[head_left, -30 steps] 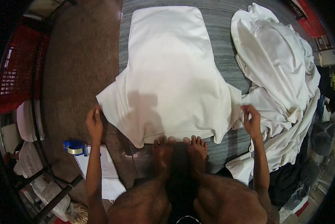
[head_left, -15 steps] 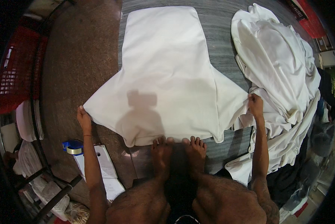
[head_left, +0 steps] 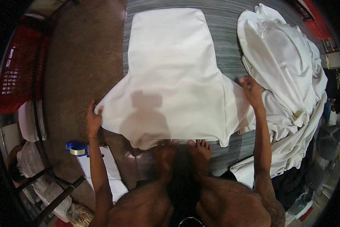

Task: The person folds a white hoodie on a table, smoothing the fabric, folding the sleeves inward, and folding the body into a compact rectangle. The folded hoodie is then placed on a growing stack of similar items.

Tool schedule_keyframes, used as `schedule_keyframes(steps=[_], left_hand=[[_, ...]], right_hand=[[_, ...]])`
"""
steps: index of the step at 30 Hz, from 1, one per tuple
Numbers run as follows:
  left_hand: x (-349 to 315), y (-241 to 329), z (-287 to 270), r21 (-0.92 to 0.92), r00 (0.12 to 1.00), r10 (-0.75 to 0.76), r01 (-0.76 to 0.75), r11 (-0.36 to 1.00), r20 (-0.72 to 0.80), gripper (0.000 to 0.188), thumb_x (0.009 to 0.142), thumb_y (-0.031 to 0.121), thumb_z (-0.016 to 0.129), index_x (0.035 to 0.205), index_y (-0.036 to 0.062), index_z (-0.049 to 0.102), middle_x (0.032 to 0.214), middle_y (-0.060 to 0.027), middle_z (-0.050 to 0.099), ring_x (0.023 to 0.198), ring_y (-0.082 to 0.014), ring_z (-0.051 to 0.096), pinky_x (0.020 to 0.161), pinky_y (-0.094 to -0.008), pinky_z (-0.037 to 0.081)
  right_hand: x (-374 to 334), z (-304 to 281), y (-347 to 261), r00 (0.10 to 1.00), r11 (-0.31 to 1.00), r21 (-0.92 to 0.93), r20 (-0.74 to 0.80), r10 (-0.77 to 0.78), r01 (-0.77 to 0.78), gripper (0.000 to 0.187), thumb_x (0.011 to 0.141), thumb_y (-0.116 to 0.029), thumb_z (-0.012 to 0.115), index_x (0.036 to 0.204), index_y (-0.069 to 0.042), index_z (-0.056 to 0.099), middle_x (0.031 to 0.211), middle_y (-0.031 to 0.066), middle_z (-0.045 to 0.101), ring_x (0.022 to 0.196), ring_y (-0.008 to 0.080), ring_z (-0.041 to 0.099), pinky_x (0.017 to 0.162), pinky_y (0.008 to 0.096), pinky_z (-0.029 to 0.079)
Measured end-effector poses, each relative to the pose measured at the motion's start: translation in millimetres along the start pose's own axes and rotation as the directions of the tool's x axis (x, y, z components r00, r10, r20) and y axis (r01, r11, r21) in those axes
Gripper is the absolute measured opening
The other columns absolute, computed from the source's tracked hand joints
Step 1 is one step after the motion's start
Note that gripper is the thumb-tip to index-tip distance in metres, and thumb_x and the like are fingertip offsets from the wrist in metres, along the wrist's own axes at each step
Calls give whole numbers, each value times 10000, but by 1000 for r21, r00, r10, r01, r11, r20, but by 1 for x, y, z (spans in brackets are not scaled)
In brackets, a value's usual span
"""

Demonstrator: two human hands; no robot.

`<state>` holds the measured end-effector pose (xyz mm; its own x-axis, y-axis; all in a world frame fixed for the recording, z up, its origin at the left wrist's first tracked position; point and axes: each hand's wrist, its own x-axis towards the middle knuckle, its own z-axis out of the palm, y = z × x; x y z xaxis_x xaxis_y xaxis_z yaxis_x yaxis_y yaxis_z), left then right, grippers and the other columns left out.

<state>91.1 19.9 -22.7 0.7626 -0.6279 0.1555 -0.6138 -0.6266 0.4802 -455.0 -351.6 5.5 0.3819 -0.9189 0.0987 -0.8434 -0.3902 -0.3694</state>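
Cloth [head_left: 170, 75] corners now pulled wider.

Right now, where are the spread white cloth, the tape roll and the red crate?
spread white cloth [head_left: 170, 72], head view, on its flat middle panel.
tape roll [head_left: 77, 149], head view, on the blue dispenser's top.
red crate [head_left: 14, 73], head view, on its slatted side.

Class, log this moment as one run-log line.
left hand: on cloth left corner | right hand: on right corner | cloth: flat on floor | pile: right
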Motion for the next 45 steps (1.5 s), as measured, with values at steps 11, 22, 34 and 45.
schedule_keyframes(steps=[11,22,34,45], left_hand=[[16,-50,-30,349,850,-171,-15,937,498,468,921,434,631,1052,-13,684,1043,-179,696,896,-332,673,797,-375,509],[182,181,150,162,780,-1,-130,978,626,514,742,432,786,946,-34,711,929,-213,710,908,-272,699,828,-374,527],[181,192,126,-488,969,246,-206,848,20,298,900,210,689,1102,-9,669,962,-132,715,922,-192,684,874,-323,517],[-86,100,2,-1,805,344,-392,920,483,310,763,-31,695,1056,63,654,1090,-117,629,1082,-347,570,914,-420,477]], right_hand=[[21,20,39,811,994,-42,575,110,-105,481,959,-371,551,800,78,622,763,268,611,708,387,569,669,461,444],[176,101,-58,938,987,133,344,43,-93,546,837,-481,694,992,43,683,839,180,692,750,298,664,755,452,511],[160,86,-88,957,867,498,-253,143,2,318,870,-269,712,1010,14,673,910,144,712,758,192,674,732,346,537],[-104,28,-133,739,914,250,538,-405,320,641,716,-248,800,1284,-103,540,1369,148,454,1308,364,383,1073,500,320]])
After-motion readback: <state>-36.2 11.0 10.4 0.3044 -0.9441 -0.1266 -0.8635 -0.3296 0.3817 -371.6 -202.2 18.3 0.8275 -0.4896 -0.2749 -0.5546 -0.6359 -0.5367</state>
